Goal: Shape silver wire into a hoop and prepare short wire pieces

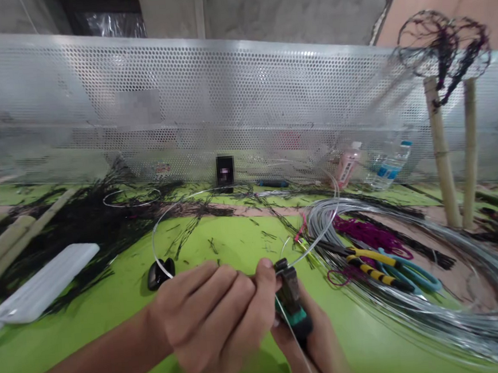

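Observation:
My left hand point(219, 321) is closed around a silvery wire point(155, 240), its thumb pressed close to the jaws of the pliers. Gripped in my right hand point(324, 341) are pliers point(292, 298) with a dark head and green-and-black handles. Their jaws point up and meet the wire, which arcs in a wide loop above both hands. One straight length of wire runs down past the pliers toward the lower edge. My right fingers are partly hidden behind the pliers and my left hand. Below the hands is a bright green table surface point(231, 234).
A large wire coil point(489, 282) lies right, with yellow-and-black pliers point(376, 265), blue-handled scissors point(415, 271) and purple cord point(368, 231). Bottles point(392, 166) stand behind. Left are a white power strip point(45, 283), bamboo sticks point(16, 245) and black netting point(100, 221). A perforated metal panel point(242, 95) spans the back.

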Action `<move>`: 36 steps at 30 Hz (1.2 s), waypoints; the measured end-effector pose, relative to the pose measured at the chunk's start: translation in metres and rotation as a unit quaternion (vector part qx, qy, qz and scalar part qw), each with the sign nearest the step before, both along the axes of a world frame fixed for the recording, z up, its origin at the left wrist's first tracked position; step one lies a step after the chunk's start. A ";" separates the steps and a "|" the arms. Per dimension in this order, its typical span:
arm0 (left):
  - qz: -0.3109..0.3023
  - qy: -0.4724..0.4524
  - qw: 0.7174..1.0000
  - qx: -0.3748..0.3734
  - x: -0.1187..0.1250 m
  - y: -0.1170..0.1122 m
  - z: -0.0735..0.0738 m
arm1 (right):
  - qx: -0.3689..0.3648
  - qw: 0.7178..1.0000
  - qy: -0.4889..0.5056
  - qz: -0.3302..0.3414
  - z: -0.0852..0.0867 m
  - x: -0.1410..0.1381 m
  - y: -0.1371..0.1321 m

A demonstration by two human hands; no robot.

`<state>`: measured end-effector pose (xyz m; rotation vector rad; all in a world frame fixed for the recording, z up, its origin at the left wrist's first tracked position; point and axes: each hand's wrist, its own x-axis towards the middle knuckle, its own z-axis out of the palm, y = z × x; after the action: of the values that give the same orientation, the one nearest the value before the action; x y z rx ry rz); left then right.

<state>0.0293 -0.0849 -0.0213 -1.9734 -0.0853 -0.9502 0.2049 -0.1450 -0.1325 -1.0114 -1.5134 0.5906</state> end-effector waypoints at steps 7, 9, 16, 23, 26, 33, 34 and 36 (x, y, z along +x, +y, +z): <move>-0.049 -0.060 0.995 -0.057 0.002 0.008 0.004 | -0.013 0.997 -0.072 -0.025 0.012 0.006 0.003; -0.050 -0.092 0.988 -0.116 0.004 0.009 0.006 | 0.012 0.997 -0.077 -0.011 0.021 0.008 0.013; -0.024 -0.231 0.929 -0.287 0.006 -0.006 0.022 | 0.161 0.984 -0.078 -0.026 0.045 0.023 0.085; -0.023 -0.208 0.856 -0.472 -0.002 -0.021 0.034 | 0.299 0.949 -0.102 -0.011 0.063 0.024 0.122; -0.050 -0.187 0.783 -0.591 -0.004 -0.019 0.038 | 0.337 0.933 -0.127 -0.004 0.072 0.022 0.121; -0.109 -0.171 0.626 -0.753 -0.010 -0.011 0.035 | 0.355 0.923 -0.145 -0.014 0.080 0.017 0.125; -0.114 -0.168 0.613 -0.764 -0.011 -0.011 0.035 | 0.355 0.923 -0.146 -0.013 0.079 0.016 0.125; -0.124 -0.162 0.597 -0.776 -0.012 -0.011 0.034 | 0.356 0.923 -0.145 -0.013 0.077 0.013 0.127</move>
<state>0.0173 -0.0962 0.0127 -3.3562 -1.2754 -1.6892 0.2180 -0.0182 -0.0556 -0.5541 -1.7760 -0.1581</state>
